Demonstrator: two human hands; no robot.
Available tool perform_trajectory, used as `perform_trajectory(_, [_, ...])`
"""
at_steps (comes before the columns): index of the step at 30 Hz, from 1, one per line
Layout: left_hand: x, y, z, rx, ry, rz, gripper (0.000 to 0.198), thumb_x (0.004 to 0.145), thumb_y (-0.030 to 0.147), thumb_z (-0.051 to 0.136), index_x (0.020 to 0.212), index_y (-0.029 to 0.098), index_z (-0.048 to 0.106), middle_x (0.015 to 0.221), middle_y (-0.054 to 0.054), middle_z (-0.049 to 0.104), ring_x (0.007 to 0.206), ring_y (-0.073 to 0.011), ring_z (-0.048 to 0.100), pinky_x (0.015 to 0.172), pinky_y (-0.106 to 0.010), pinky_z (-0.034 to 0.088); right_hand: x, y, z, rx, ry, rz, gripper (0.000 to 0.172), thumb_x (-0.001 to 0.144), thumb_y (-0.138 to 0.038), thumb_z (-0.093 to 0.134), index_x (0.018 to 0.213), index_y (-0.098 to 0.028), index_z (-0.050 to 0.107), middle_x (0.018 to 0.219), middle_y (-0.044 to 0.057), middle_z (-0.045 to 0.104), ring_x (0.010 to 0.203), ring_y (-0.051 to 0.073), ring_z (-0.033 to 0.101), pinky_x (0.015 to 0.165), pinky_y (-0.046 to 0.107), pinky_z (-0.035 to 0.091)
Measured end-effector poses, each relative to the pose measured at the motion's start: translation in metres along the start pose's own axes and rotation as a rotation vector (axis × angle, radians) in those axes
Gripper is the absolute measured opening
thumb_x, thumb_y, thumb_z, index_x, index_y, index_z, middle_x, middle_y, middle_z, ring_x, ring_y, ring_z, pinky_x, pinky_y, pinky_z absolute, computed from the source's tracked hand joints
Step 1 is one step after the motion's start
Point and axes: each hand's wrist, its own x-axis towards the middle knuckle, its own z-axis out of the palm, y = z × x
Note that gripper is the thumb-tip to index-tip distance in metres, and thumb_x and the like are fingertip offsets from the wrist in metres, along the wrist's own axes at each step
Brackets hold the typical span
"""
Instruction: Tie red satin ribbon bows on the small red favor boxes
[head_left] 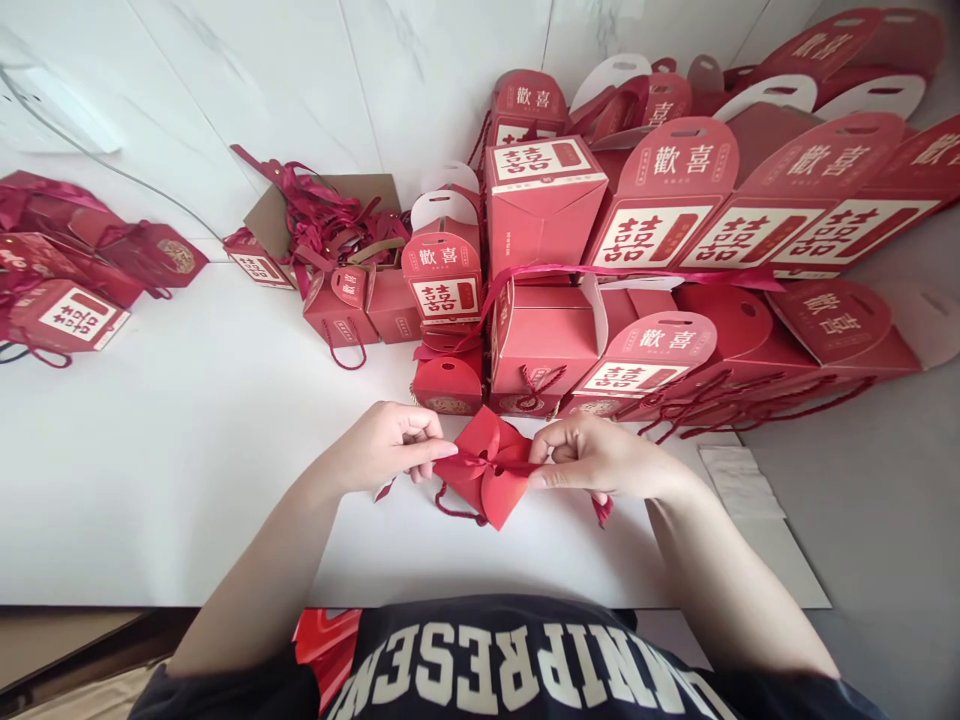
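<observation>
A small red gift box (504, 500) with petal-shaped top flaps stands on the white table (187, 480) right in front of me. Across its top runs a red ribbon (472, 461), crossed or knotted at the middle. My left hand (394, 443) pinches the ribbon on the left side of the box, thumb against fingers. On the opposite side my right hand (592, 458) pinches the ribbon's other end, whose tail hangs below the fingers. A dark red cord handle (459, 512) loops out at the box's lower left.
Red boxes (660, 210) are stacked along the wall at the right, just beyond my hands. An open carton (266, 215) full of loose ribbons stands at the back. More red boxes (79, 315) sit at the far left, near a thin cable (112, 165).
</observation>
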Motion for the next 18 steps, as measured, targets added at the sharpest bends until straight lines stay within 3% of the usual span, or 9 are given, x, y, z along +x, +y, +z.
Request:
perform_trajectory(4, [-0.003, 0.005, 0.000, 0.065, -0.077, -0.080, 0.045, 0.085, 0.057, 0.061, 0.067, 0.016, 0.059, 0.057, -0.002, 0.066, 0.051, -0.0132, 0.062, 0.046, -0.021, 0.047, -0.002, -0.007, 0.003, -0.105, -0.067, 0.089, 0.052, 0.083, -0.066, 0.061, 0.079, -0.015, 0.070, 0.044, -0.005, 0.047, 0.034, 0.007, 0.045, 0.034, 0.017, 0.030])
perform_trajectory(7, [-0.004, 0.009, 0.008, 0.117, -0.093, -0.162, 0.054, 0.081, 0.064, 0.060, 0.061, 0.015, 0.060, 0.049, -0.002, 0.062, 0.044, -0.0130, 0.060, 0.042, -0.020, 0.043, 0.001, -0.009, 0.005, -0.078, -0.031, 0.133, 0.060, 0.086, -0.071, 0.053, 0.077, -0.014, 0.071, 0.040, -0.003, 0.052, 0.033, 0.008, 0.046, 0.037, 0.017, 0.035])
perform_trajectory(12, [-0.001, 0.010, 0.019, 0.132, 0.013, -0.214, 0.055, 0.082, 0.063, 0.058, 0.056, 0.015, 0.063, 0.045, -0.002, 0.060, 0.039, -0.0112, 0.055, 0.039, -0.020, 0.040, 0.005, -0.004, 0.005, -0.041, 0.030, 0.083, 0.046, 0.087, -0.060, 0.060, 0.082, -0.015, 0.068, 0.039, -0.005, 0.050, 0.034, 0.007, 0.043, 0.037, 0.016, 0.033])
perform_trajectory(18, [0.003, 0.005, 0.016, 0.126, -0.018, -0.179, 0.047, 0.082, 0.054, 0.062, 0.056, 0.016, 0.066, 0.046, -0.002, 0.061, 0.042, -0.0114, 0.056, 0.043, -0.020, 0.040, 0.002, 0.000, 0.000, 0.016, 0.014, 0.053, 0.037, 0.082, -0.054, 0.069, 0.087, -0.018, 0.065, 0.049, -0.008, 0.043, 0.033, 0.006, 0.043, 0.031, 0.016, 0.027])
